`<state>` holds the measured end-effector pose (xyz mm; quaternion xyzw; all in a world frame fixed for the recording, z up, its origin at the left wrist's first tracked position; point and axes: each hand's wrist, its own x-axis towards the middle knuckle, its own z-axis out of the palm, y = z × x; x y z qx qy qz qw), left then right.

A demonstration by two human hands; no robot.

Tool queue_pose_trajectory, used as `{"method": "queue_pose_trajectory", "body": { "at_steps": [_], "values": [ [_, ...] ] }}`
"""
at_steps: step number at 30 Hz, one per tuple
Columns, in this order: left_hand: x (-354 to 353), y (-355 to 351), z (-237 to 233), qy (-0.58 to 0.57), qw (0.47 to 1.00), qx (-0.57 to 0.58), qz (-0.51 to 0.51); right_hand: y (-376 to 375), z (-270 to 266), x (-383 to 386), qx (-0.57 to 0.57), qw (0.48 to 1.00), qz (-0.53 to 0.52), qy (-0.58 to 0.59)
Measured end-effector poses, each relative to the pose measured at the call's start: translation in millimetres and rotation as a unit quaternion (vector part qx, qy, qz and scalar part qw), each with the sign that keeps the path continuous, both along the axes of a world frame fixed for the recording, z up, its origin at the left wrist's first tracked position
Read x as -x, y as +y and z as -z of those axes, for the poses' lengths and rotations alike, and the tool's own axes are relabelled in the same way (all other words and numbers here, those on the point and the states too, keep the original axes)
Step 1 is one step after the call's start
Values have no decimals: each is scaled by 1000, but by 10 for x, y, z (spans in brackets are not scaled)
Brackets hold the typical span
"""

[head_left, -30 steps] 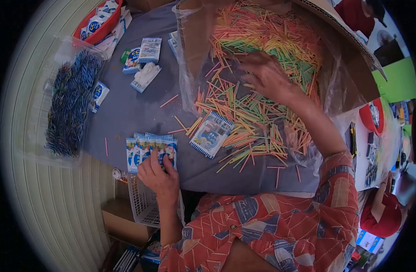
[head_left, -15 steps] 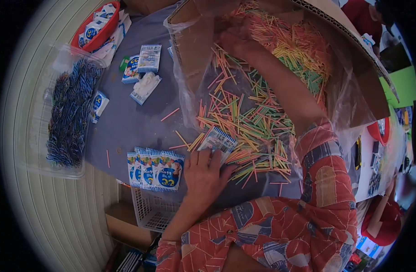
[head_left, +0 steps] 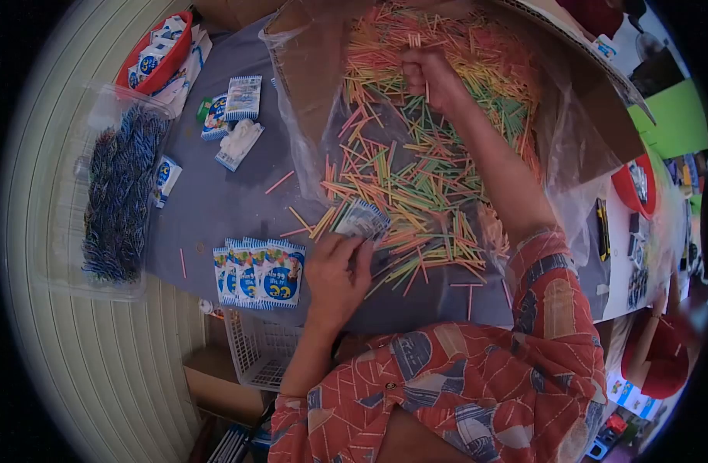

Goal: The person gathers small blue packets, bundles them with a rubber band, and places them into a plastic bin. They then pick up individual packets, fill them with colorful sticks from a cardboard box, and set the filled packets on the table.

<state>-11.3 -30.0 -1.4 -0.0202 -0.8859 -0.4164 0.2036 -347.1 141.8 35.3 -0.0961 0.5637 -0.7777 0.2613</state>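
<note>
My left hand (head_left: 337, 274) pinches the lower edge of a small blue-and-white packet (head_left: 364, 221), printed back side up, at the near side of the stick pile. Over the open cardboard box (head_left: 311, 85), my right hand (head_left: 437, 77) is closed around a few thin pale sticks (head_left: 414, 42), whose ends poke out above and below the fist. Loose pink, yellow, orange and green sticks (head_left: 416, 185) fill the box and spill toward me over its clear plastic liner (head_left: 292, 123). Left of my left hand, several similar packets (head_left: 281, 274) lie overlapped in a row.
A clear tray (head_left: 60, 262) of dark blue twisted strands (head_left: 122, 193) stands left. Behind it is a red basket (head_left: 186, 48) of packets. More packets (head_left: 243, 98) and a crumpled white wad (head_left: 240, 139) lie on the grey cloth. A white crate (head_left: 254, 351) sits below; a person (head_left: 657, 355) is right.
My right hand has drawn back from deep in the box toward me and now holds sticks. My left hand has gripped the packet and raised its near edge.
</note>
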Motion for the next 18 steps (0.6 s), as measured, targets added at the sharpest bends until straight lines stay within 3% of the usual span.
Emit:
{"method": "queue_pose_trajectory", "body": {
  "at_steps": [3, 4, 5, 7, 8, 9, 10, 11, 12, 14, 18],
  "values": [
    [49, -46, -115, -78, 997, 1, -1, 63, 159, -476, -97, 992, 69, 51],
    [57, -33, -134, -73, 995, 69, 3, 0, 106, -694, -144, 976, 110, 121],
    [44, -6, -121, -79, 995, 67, 3, 37, 147, -778, -147, 977, 108, 115],
    [24, 44, -75, -11, 969, 247, 13, 188, 212, -904, -130, 986, 33, 100],
    [21, 52, -50, -12, 969, 246, 14, 365, 204, -865, -133, 980, -45, 140],
    [31, 51, -24, 42, 969, 245, -3, 456, 239, -825, -135, 980, -46, 142],
    [35, 45, -2, 98, 965, 244, -20, 502, 288, -798, -228, 923, 4, 309],
    [20, 36, 18, 99, 965, 244, -21, 538, 348, -770, -311, 828, 55, 463],
    [-6, 30, 41, 102, 962, 254, -15, 528, 247, -854, -312, 828, 55, 463],
    [-55, 62, 72, 104, 960, 260, -10, 462, -92, -1145, -586, 601, -74, 538],
    [-103, 57, 49, 72, 971, 228, -9, 404, -170, -1353, -574, 592, -92, 558]
  ]
}}
